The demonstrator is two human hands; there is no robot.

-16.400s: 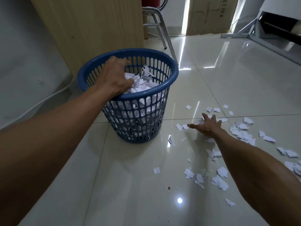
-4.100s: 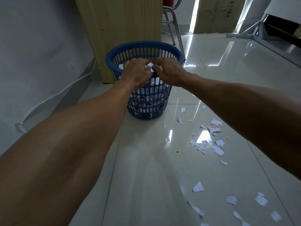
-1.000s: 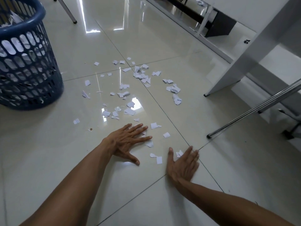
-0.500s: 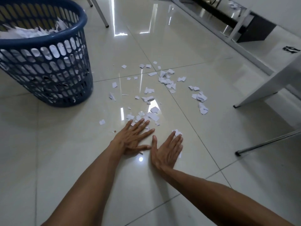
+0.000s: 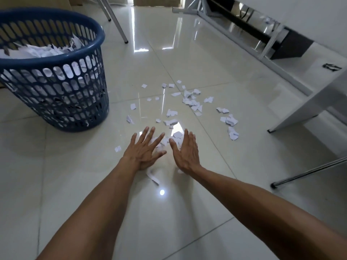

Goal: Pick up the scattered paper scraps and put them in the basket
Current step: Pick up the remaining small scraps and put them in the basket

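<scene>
Right now both hands are flat on the tile, fingers spread, gripping nothing. Left hand (image 5: 144, 149) and right hand (image 5: 185, 150) bracket a small heap of scraps (image 5: 169, 140) lying between the fingertips, touching both. Judgement: palms need to close toward each other to scoop it; neither hand is nearer. More loose scraps (image 5: 191, 102) trail off toward 1 o'clock. Basket (image 5: 56, 61), already well filled, sits at 10 o'clock, so on the left hand's side. No legible writing or labels anywhere.
</scene>
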